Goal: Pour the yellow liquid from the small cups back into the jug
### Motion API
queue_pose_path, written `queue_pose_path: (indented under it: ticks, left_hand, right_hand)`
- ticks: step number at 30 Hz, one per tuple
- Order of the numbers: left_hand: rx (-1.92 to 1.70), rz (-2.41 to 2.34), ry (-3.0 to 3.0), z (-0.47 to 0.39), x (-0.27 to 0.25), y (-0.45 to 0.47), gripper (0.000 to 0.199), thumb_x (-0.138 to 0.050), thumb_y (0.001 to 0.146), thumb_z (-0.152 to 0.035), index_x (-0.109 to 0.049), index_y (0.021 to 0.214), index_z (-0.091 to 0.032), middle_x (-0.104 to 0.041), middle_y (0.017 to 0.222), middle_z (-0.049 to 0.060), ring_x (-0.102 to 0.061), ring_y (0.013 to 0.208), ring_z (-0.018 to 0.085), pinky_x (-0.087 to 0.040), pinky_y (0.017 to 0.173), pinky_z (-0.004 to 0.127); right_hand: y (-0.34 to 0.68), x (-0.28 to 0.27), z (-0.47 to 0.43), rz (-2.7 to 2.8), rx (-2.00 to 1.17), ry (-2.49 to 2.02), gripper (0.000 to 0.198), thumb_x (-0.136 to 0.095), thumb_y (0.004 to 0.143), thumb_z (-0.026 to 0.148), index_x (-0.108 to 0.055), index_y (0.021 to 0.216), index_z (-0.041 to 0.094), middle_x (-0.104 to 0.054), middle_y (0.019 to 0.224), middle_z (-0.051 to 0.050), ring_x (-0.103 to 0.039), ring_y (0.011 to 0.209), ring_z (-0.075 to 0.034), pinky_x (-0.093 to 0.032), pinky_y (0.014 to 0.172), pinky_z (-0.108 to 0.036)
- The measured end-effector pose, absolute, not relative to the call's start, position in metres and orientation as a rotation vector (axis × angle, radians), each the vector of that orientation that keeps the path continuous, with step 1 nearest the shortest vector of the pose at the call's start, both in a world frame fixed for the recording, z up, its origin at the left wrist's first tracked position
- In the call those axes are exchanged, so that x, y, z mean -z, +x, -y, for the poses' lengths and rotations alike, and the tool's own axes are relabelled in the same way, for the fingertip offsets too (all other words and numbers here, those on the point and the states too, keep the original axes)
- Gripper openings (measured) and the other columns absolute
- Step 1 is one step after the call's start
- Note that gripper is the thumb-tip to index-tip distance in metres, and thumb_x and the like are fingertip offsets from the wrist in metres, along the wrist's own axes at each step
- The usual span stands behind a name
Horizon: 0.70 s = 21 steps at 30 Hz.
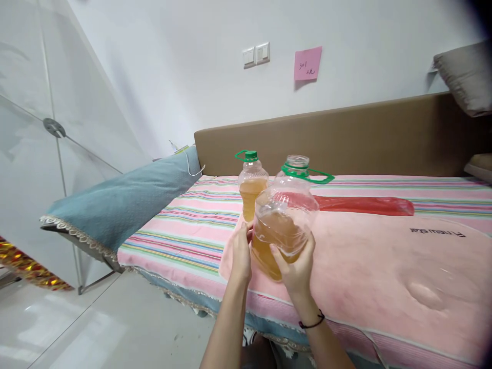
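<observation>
A large clear plastic jug (pixel 265 236) of amber liquid is between my hands, tilted a little, with an uncapped mouth and a green carrying handle (pixel 321 178) round its neck. On its left side rests my left hand (pixel 242 251), fingers partly hidden behind it. My right hand (pixel 302 264) grips the lower right side, thumb across the front; a dark band is on that wrist. Just behind and left stands a second plastic jug (pixel 253 189), upright, part filled with similar liquid, with a green cap (pixel 251 155) and handle.
A pink mat (pixel 357 256) lies over the striped sofa cover (pixel 184 230). Behind the jug lies a red strip of plastic (pixel 365 205). Something transparent (pixel 426 294) is on the mat at right. A blue-covered armrest (pixel 126 195) rises at left; the brown backrest (pixel 346 136) is behind.
</observation>
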<state>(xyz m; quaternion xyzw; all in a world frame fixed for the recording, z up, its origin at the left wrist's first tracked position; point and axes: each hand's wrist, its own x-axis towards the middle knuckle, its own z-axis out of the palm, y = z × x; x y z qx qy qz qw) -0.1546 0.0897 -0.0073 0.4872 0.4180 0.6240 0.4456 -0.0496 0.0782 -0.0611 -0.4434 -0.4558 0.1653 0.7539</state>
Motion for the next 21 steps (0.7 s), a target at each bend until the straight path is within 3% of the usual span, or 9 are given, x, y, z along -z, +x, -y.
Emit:
queue_pose_path:
  ticks: [5, 7, 10, 14, 17, 21]
  left_hand:
    - [-1.487, -0.829, 1.336, -0.079, 0.004, -0.135, 0.037, -0.069, 0.082, -0.051, -0.077, 0.1, -0.02, -0.074, 0.115, 0.01, -0.063, 0.115, 0.029, -0.045, 0.105, 0.04]
    - [-1.397, -0.642, 1.315, -0.074, 0.005, -0.118, 0.051, -0.074, 0.076, -0.057, -0.074, 0.113, -0.022, -0.07, 0.124, 0.011, -0.06, 0.123, 0.031, -0.043, 0.108, 0.043]
    - [-1.166, -0.403, 1.29, -0.061, 0.006, -0.088, 0.091, -0.079, 0.06, -0.069, -0.058, 0.137, -0.026, -0.058, 0.142, 0.012, -0.047, 0.138, 0.036, -0.036, 0.116, 0.048]
    - [-0.903, -0.233, 1.297, -0.033, 0.01, -0.048, 0.114, -0.087, 0.042, -0.068, -0.053, 0.141, -0.025, -0.054, 0.146, 0.015, -0.04, 0.142, 0.041, -0.03, 0.118, 0.055]
    - [-0.891, -0.169, 1.215, -0.006, 0.016, -0.018, 0.112, -0.089, 0.045, -0.065, -0.049, 0.143, -0.027, -0.054, 0.146, 0.015, -0.043, 0.141, 0.042, -0.034, 0.117, 0.056]
    - [-0.902, -0.108, 1.04, 0.026, 0.027, 0.018, 0.096, -0.087, 0.056, -0.059, -0.051, 0.139, -0.026, -0.063, 0.136, 0.014, -0.057, 0.128, 0.041, -0.042, 0.111, 0.054]
  right_hand:
    - [0.003, 0.036, -0.039, 0.961, -0.384, -1.002, 0.082, -0.08, 0.07, 0.053, -0.047, 0.134, 0.015, -0.058, 0.124, -0.016, -0.059, 0.112, -0.032, -0.051, 0.094, -0.044]
    - [0.027, 0.03, -0.018, 0.966, -0.397, -1.026, 0.078, -0.082, 0.069, 0.052, -0.051, 0.13, 0.015, -0.061, 0.12, -0.015, -0.062, 0.107, -0.031, -0.054, 0.088, -0.042]
    - [0.059, 0.026, 0.019, 1.014, -0.401, -1.085, 0.072, -0.082, 0.069, 0.051, -0.055, 0.126, 0.016, -0.064, 0.114, -0.013, -0.065, 0.099, -0.03, -0.056, 0.08, -0.038]
    - [0.091, 0.022, 0.07, 1.052, -0.399, -1.233, 0.073, -0.078, 0.074, 0.056, -0.053, 0.133, 0.02, -0.062, 0.121, -0.013, -0.063, 0.108, -0.031, -0.057, 0.083, -0.038]
    - [0.117, 0.021, 0.099, 1.159, -0.33, -1.239, 0.076, -0.077, 0.078, 0.053, -0.048, 0.141, 0.022, -0.061, 0.127, -0.012, -0.062, 0.113, -0.031, -0.058, 0.086, -0.037]
    - [0.153, 0.023, 0.123, 1.283, -0.203, -1.201, 0.085, -0.08, 0.078, 0.044, -0.04, 0.15, 0.023, -0.06, 0.13, -0.012, -0.064, 0.113, -0.031, -0.06, 0.085, -0.037]
